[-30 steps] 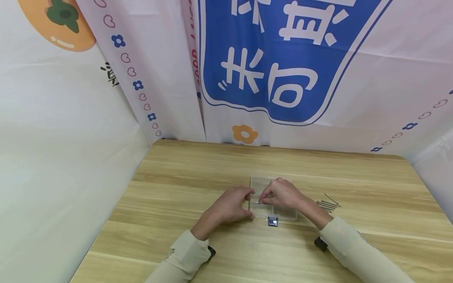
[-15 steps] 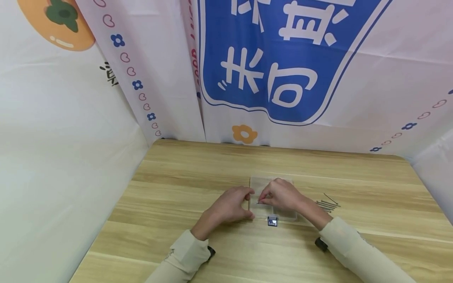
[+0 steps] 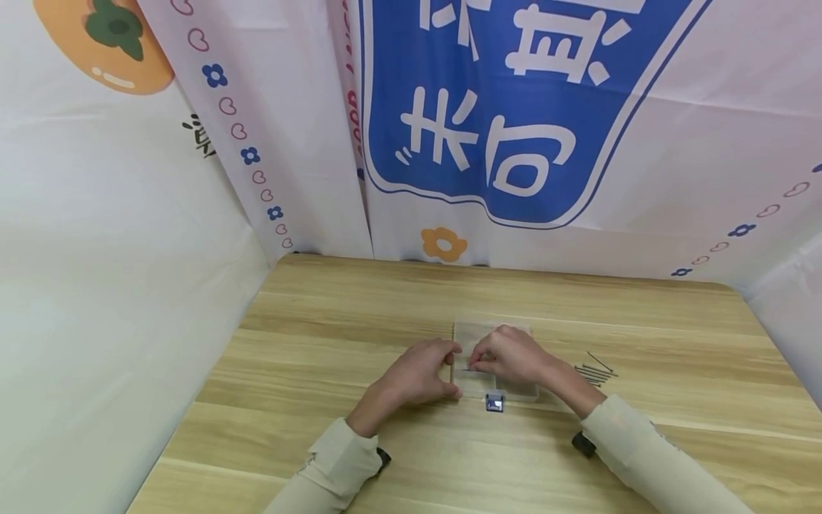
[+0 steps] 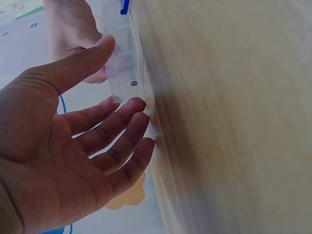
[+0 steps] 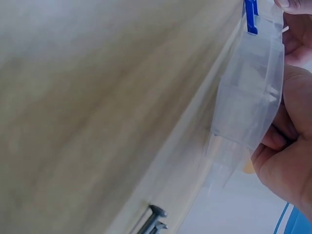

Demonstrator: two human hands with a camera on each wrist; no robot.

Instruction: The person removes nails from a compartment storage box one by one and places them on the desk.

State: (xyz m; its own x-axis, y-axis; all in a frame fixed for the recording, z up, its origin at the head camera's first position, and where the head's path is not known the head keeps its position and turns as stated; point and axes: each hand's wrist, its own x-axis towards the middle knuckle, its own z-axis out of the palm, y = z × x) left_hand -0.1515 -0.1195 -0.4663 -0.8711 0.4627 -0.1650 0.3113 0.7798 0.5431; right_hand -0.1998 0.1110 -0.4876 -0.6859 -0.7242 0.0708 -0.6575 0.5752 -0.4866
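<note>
A low clear plastic divided box (image 3: 474, 330) lies on the table with a blue latch (image 3: 494, 402) on its near side. At its left end rests my left hand (image 3: 419, 373), thumb and fingers spread along the wall. The left wrist view shows the palm facing the box, its fingers only slightly bent. Over the middle of the box my right hand (image 3: 512, 353) pinches a thin dark nail (image 3: 467, 370), mostly hidden by the fingertips. A dark round spot (image 4: 134, 84) shows through the end wall in the left wrist view.
Several loose nails (image 3: 594, 374) lie on the wooden table (image 3: 334, 293) to the right of the box, under the right forearm. Their heads (image 5: 157, 211) show in the right wrist view. Printed fabric hangs behind and at the sides.
The nail in the right hand shows less than a second ago, when its shiny shaft stuck out leftward past the fingertips. The left hand and box have stayed put.
</note>
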